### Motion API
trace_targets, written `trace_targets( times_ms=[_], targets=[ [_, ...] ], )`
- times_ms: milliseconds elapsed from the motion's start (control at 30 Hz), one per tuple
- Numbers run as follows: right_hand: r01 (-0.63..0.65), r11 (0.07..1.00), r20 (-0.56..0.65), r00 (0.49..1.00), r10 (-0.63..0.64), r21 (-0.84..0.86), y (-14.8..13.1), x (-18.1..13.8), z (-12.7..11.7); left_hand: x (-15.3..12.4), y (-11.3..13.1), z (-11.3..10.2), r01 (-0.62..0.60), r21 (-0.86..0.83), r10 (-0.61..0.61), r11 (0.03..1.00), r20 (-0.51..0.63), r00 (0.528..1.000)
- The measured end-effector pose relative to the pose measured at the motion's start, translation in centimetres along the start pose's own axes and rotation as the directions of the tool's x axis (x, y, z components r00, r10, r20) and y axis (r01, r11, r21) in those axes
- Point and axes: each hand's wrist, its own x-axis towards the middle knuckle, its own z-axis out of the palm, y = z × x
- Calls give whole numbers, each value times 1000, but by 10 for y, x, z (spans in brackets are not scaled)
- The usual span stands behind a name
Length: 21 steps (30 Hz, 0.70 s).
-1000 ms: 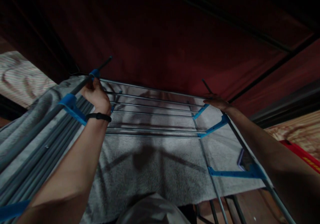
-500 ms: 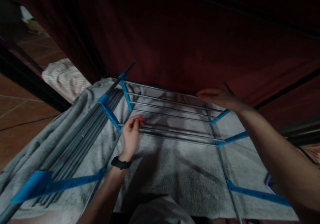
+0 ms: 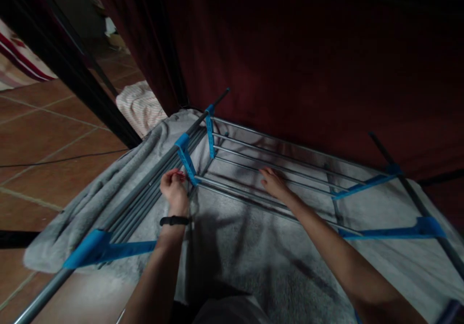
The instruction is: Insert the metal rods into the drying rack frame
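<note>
A drying rack of grey metal rods (image 3: 250, 199) and blue plastic brackets (image 3: 186, 159) lies over a grey blanket. My left hand (image 3: 174, 189), with a black wristband (image 3: 174, 220), is just left of a blue bracket near the left end of the lower rods. Its fingers are curled together, and whatever may be in them is hidden. My right hand (image 3: 274, 184) is over the middle rods, fingers loosely extended leftward and slightly bent. Whether its fingertips touch a rod is unclear. A bundle of loose grey rods (image 3: 145, 189) runs along the rack's left side bar.
The grey blanket (image 3: 232, 246) spreads beneath the rack. A dark red curtain (image 3: 290, 73) hangs behind it. At the left are a black post (image 3: 76, 63), a striped cloth (image 3: 141, 104), a thin cable (image 3: 65, 160) and tiled floor (image 3: 39, 140).
The view has swung left. My right hand has come away from the far top rod toward the middle rods. My left hand has shifted left to beside the blue bracket.
</note>
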Motion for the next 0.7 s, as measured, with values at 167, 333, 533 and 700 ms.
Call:
trace_targets(
  times_ms=[167,333,533,700],
  targets=[
    [-14,994,57,998,20,-110,-3,18,3,39,6,31,302,-7,-297,953,161,941],
    [-21,988,118,992,39,-152,-6,36,1,54,-5,54,360,100,-370,928,368,853],
    [5,993,94,996,6,-122,-5,42,4,70,-14,72,220,282,-353,934,627,695],
    [17,999,51,999,-15,-31,1,43,10,82,-15,81,94,342,-331,935,745,580]
  ],
)
